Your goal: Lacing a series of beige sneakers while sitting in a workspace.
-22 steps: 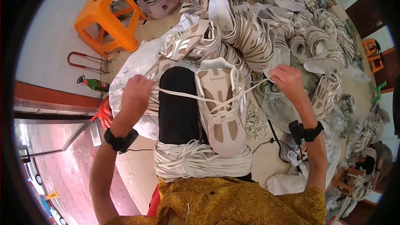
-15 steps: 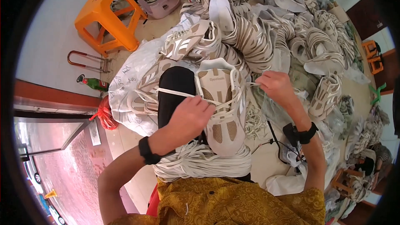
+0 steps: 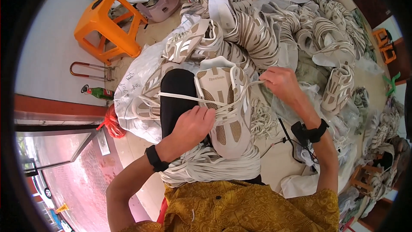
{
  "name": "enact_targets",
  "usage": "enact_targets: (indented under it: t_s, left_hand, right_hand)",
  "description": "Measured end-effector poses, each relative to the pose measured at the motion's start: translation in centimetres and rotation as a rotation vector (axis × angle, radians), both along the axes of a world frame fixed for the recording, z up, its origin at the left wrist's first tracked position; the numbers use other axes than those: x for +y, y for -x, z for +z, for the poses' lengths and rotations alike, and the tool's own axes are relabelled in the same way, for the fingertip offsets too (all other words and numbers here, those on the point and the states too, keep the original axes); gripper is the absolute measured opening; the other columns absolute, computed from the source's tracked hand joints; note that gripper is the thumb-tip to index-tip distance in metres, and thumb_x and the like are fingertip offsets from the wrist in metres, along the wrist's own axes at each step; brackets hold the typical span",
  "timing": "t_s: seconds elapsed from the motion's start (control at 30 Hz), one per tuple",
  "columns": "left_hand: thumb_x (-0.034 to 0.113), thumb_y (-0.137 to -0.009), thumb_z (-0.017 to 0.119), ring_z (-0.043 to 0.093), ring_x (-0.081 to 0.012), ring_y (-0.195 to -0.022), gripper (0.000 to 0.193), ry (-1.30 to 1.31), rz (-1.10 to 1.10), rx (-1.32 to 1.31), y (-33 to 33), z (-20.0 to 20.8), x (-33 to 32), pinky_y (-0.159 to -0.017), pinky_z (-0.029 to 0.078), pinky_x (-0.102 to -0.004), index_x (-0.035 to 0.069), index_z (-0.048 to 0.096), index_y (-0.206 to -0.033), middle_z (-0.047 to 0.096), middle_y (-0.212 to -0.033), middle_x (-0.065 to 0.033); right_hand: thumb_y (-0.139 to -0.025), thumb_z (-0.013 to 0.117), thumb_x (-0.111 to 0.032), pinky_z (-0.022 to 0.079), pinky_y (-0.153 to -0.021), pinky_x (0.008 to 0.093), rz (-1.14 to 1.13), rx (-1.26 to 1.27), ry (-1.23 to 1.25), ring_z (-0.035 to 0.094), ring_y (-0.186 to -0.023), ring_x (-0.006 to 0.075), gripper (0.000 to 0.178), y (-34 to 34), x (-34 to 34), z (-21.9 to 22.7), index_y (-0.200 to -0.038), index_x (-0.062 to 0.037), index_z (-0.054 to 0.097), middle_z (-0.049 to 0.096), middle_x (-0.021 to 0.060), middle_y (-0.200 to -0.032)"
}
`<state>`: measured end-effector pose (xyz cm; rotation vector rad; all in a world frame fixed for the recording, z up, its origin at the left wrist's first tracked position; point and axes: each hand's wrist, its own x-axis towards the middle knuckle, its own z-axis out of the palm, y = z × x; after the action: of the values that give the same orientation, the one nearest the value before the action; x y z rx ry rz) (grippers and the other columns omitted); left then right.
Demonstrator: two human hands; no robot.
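A beige and white sneaker (image 3: 232,134) lies across my lap, toe toward me, beside my black-clad left knee (image 3: 177,83). My right hand (image 3: 278,83), raised to the right of the tongue, pinches a pale shoelace (image 3: 255,83) that runs taut to the eyelets. Another lace strand (image 3: 178,96) stretches leftward over the knee. My left hand (image 3: 194,125) is closed against the shoe's left side; its fingertips are hidden, so what they grip does not show. A thick bundle of pale laces (image 3: 210,169) rests on my lap under the toe.
Rows of nested sneakers (image 3: 253,34) fill the floor ahead. An orange stool (image 3: 105,23), a green bottle (image 3: 101,93) and a red plastic bag (image 3: 113,122) stand to the left. Loose laces (image 3: 262,120) and a black cable (image 3: 288,141) lie at right.
My left hand has drawn back slightly left and down from the laces. My right hand has shifted a little up and left, still pulling the lace. The whole view has turned slightly.
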<state>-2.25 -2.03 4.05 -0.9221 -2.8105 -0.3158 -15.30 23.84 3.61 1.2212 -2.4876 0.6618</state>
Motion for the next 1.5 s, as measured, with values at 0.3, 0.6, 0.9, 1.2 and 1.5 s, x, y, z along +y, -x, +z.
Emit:
enact_targets:
  t_s: [0.3, 0.6, 0.9, 1.2, 1.5]
  left_hand:
    - [0.005, -0.064, 0.054, 0.049, -0.0188, -0.067, 0.022, 0.078, -0.073, 0.031, 0.1, 0.1, 0.1, -0.058, 0.043, -0.0265, 0.001, 0.050, -0.086, 0.046, -0.071, -0.0068]
    - [0.010, -0.065, 0.053, 0.046, -0.0167, -0.058, 0.012, 0.156, 0.041, 0.203, 0.9, -0.5, 0.1, -0.049, 0.038, -0.0270, 0.007, 0.044, -0.073, 0.042, -0.063, -0.0034]
    - [0.006, -0.066, 0.055, 0.053, -0.0244, -0.074, 0.025, 0.030, 0.195, 0.215, 0.9, 0.2, -1.4, -0.062, 0.046, -0.0309, 0.004, 0.050, -0.090, 0.053, -0.085, -0.0096]
    - [0.006, -0.066, 0.053, 0.049, -0.0194, -0.061, 0.018, 0.220, 0.071, 0.084, 2.1, 0.9, -3.6, -0.050, 0.042, -0.0290, 0.004, 0.048, -0.084, 0.041, -0.067, -0.0059]
    - [0.004, -0.065, 0.052, 0.050, -0.0207, -0.067, 0.022, 0.240, 0.159, 0.002, -2.5, 1.2, -9.7, -0.056, 0.043, -0.0309, 0.001, 0.050, -0.087, 0.045, -0.072, -0.0071]
  right_hand:
    - [-0.062, 0.062, -0.002, 0.045, -0.054, 0.0293, -0.029, -0.040, 0.110, 0.056, -0.059, 0.0216, 0.013, 0.8, 0.3, 2.1, -0.075, -0.0053, 0.060, 0.055, 0.0058, -0.066]
    - [-0.065, 0.059, -0.003, 0.044, -0.052, 0.0311, -0.038, 0.043, 0.038, 0.055, -0.060, 0.0224, 0.006, 0.2, -0.6, 1.2, -0.069, -0.0057, 0.057, 0.054, 0.0052, -0.065]
    - [-0.064, 0.052, -0.004, 0.043, -0.052, 0.0353, -0.219, 0.101, -0.219, 0.055, -0.059, 0.0258, 0.004, 6.5, 3.0, -3.0, -0.062, -0.0064, 0.054, 0.055, 0.0071, -0.065]
    - [-0.066, 0.051, -0.006, 0.045, -0.056, 0.0370, -0.206, -0.029, -0.061, 0.056, -0.058, 0.0270, 0.007, 4.4, 2.8, 0.5, -0.061, -0.0077, 0.056, 0.056, 0.0074, -0.066]
    - [-0.064, 0.054, -0.007, 0.045, -0.053, 0.0366, -0.261, 0.019, -0.291, 0.056, -0.059, 0.0278, 0.005, 4.1, 3.9, -0.9, -0.059, -0.0051, 0.054, 0.055, 0.0095, -0.064]
